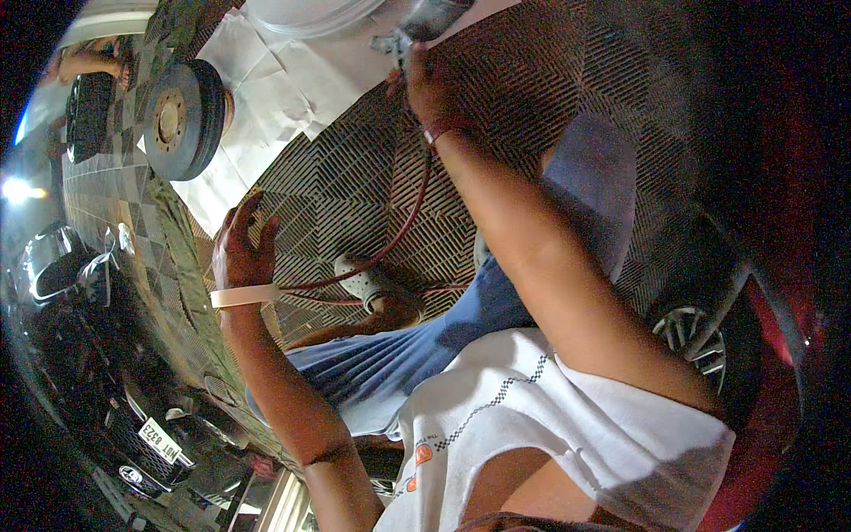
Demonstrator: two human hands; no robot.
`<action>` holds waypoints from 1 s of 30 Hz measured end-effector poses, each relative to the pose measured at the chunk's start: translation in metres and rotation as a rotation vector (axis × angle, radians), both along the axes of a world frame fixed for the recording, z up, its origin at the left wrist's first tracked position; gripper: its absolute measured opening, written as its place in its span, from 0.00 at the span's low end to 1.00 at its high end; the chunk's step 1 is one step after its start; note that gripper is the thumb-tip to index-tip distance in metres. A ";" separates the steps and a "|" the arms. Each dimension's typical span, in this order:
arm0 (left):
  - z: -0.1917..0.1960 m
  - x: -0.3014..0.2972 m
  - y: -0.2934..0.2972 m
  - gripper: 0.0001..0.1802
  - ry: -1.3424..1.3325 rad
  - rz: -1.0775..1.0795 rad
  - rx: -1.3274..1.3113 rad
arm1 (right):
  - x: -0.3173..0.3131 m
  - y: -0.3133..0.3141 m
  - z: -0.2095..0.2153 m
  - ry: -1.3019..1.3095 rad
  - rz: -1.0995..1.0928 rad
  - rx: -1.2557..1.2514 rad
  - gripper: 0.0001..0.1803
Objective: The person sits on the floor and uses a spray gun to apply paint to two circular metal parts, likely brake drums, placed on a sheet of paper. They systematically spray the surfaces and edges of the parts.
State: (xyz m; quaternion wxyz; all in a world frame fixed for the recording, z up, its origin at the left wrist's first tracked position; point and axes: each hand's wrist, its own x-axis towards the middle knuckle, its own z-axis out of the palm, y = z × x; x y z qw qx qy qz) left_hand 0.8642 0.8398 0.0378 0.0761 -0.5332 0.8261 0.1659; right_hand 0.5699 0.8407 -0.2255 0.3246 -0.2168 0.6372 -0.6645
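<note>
My right hand (427,89) is stretched out to the top edge, its fingers closed round the handle of a spray gun (401,43) with a metallic cup. A reddish hose (412,213) runs from below that hand down to the floor. Just past the gun is a round white thing (310,13) with a ridged rim, cut off by the frame's edge, on white paper (306,89). My left hand (245,244) hangs empty at the paper's near corner, fingers apart and slightly curled, with a pale band (244,296) round the wrist.
A dark brake drum (184,120) with a tan, holed centre stands at the paper's left edge. Beyond it is a black tyre-like thing (89,115) by another person's bare foot or hand. A black car (106,355) is at left, a red one (771,381) at right. Grated tiles (514,97) cover the floor.
</note>
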 end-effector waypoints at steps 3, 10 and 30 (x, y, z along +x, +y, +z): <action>-0.007 -0.011 -0.001 0.24 -0.024 0.013 0.045 | 0.012 0.001 -0.013 0.045 0.044 0.080 0.37; -0.029 0.011 0.010 0.24 -0.116 0.048 0.061 | -0.029 0.002 -0.013 -0.126 -0.013 0.032 0.36; -0.012 0.002 0.017 0.24 0.028 0.140 0.156 | -0.186 -0.040 0.066 0.060 0.095 0.004 0.30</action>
